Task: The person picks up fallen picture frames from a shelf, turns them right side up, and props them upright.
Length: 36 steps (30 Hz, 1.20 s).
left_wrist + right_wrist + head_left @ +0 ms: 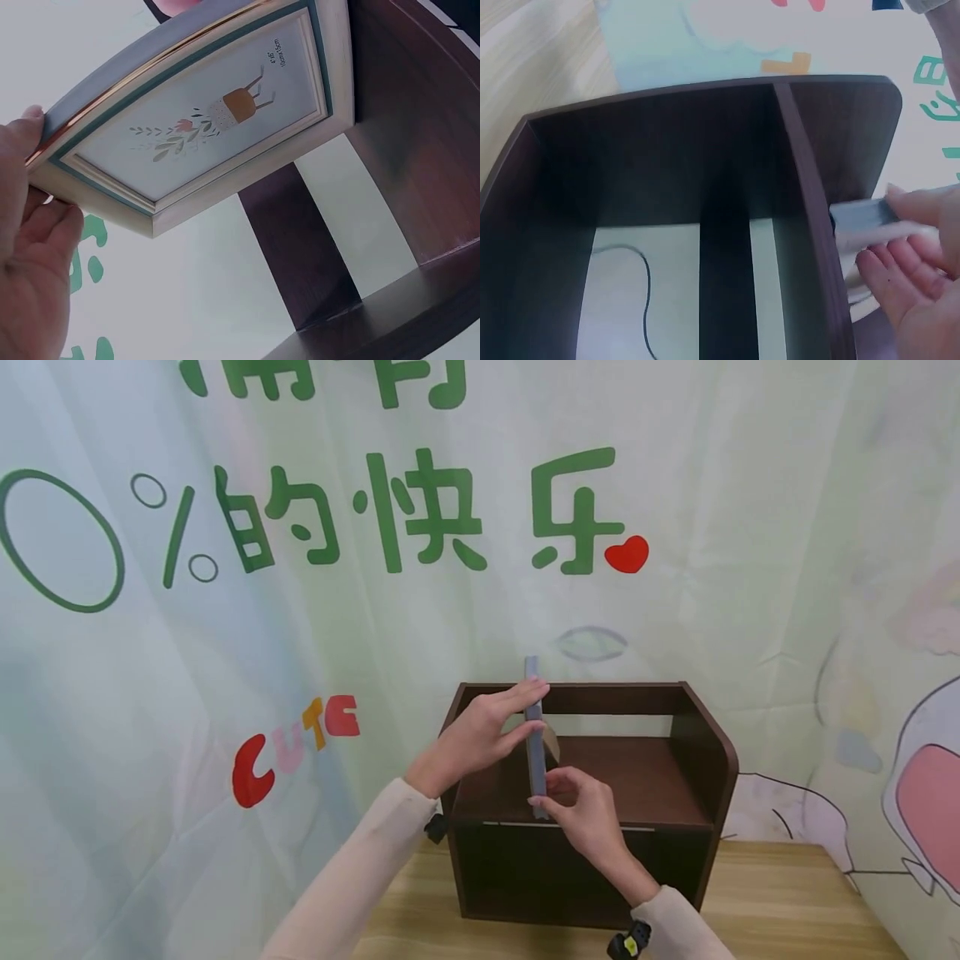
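Note:
A picture frame (537,768) stands upright, seen edge-on over the upper board of a dark brown shelf unit (637,777). In the left wrist view its front shows a potted-plant print (232,109) inside a cream and green border. My left hand (480,735) holds the frame near its top, fingers and thumb across the edge. Lower down, my right hand (588,814) pinches the frame by its bottom end, at the front of the upper board. The right wrist view shows that hand's thumb and fingers around the grey edge (862,216). A rounded tan piece (551,745) peeks out behind the frame.
The shelf unit stands on a light wooden table (802,893), with side walls rising beside the upper board. Behind it hangs a pale printed cloth (750,568). Through the open back of the lower compartment, a thin cable (646,289) shows.

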{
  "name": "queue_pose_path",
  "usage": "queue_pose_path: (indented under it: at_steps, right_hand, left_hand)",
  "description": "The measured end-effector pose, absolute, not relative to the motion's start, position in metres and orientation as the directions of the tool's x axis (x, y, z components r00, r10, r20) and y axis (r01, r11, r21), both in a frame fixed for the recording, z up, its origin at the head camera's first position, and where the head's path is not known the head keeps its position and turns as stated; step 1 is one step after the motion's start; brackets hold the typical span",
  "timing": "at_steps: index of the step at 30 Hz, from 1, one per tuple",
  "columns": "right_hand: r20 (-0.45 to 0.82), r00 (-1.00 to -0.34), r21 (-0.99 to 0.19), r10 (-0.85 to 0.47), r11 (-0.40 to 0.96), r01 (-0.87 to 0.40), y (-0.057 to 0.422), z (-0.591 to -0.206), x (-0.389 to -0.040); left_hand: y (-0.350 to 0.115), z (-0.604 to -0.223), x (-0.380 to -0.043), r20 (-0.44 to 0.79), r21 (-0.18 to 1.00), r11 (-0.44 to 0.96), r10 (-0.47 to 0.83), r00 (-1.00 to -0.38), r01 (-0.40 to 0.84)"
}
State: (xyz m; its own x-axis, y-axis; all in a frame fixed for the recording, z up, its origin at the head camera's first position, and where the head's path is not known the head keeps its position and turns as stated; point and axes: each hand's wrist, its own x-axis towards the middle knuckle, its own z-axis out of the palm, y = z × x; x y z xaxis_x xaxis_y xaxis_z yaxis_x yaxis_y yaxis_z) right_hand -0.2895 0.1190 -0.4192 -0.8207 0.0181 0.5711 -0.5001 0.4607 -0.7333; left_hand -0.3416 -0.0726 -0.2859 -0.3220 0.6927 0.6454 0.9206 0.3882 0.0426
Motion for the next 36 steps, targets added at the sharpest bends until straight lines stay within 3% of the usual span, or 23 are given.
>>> queue_pose_path:
  at_steps: [5, 13, 18, 26, 36]
  right_hand:
    - [0.643, -0.766, -0.679, 0.023, 0.48, -0.556, 0.131, -0.421, -0.294]
    - [0.783, -0.622, -0.474, -0.011, 0.637, -0.608, 0.139, -0.414, -0.319]
    - [0.795, -0.603, -0.386, -0.073, 0.706, -0.594, 0.135, -0.411, -0.334]
    - [0.784, -0.618, -0.368, -0.066, 0.752, -0.547, 0.136, -0.409, -0.347]
    - [0.839, -0.538, -0.294, -0.082, 0.764, -0.575, 0.151, -0.413, -0.346]
  left_hand:
    - [-0.071, -0.287, -0.342, 0.656, 0.026, 0.38, 0.691, -0.302, 0.925]
    - [-0.073, -0.292, -0.341, 0.68, 0.039, 0.387, 0.665, -0.308, 0.921]
    - [-0.07, -0.293, -0.342, 0.685, 0.038, 0.374, 0.666, -0.297, 0.927]
    - [-0.059, -0.29, -0.342, 0.659, 0.022, 0.377, 0.691, -0.297, 0.926]
    - [-0.045, -0.291, -0.341, 0.647, 0.022, 0.366, 0.704, -0.292, 0.93]
